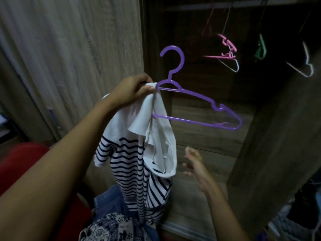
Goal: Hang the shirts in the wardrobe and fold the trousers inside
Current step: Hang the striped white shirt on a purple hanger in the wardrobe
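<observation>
My left hand [133, 88] pinches the white shoulder of a navy-and-white striped shirt [137, 164] together with the left end of a purple plastic hanger [196, 101]. The hanger sticks out to the right, hook up, in front of the open wardrobe. The shirt hangs down from that grip, its white collar part draped over the hanger's left arm. My right hand [194, 162] is lower right, blurred, fingers apart, holding nothing and apart from the shirt.
Pink [225, 49], green [260, 48] and white [305, 66] hangers hang from the rail [208, 6] in the dark wardrobe. A wardrobe door [78, 58] stands left, a side panel [278, 127] right. Denim [107, 199] and a patterned garment [111, 226] lie below, beside something red [22, 164].
</observation>
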Tool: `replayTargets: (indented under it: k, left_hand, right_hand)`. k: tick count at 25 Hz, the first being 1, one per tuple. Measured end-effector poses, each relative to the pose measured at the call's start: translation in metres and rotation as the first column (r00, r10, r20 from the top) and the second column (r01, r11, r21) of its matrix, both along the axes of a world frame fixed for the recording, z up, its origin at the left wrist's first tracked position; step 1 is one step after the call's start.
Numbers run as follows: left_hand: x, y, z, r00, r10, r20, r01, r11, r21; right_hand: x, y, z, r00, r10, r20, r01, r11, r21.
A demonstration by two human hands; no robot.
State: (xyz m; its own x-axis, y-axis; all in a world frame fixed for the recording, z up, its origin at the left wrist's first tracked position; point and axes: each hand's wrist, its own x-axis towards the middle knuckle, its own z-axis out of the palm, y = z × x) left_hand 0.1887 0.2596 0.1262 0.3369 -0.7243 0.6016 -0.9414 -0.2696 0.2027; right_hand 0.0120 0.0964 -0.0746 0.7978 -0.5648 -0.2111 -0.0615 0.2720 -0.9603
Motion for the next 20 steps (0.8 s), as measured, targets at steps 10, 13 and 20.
replayTargets:
  k: [10,13,20]
  left_hand:
    - [0.019,0.027,-0.001,0.999,0.030,0.021,-0.029,0.999,-0.043]
    - [0.025,0.031,-0.009,0.997,0.051,0.049,-0.049,0.998,-0.038]
    - [0.033,0.027,-0.031,0.984,0.118,0.134,-0.116,0.993,-0.023]
  right_hand:
    - [0.026,-0.038,0.035,0.867,-0.484,0.120,0.476,0.733,-0.486]
    - [0.027,-0.060,0.061,0.848,-0.498,0.183,0.524,0.736,-0.428]
    - [0.023,-0.080,0.104,0.842,-0.486,0.235,0.539,0.725,-0.430]
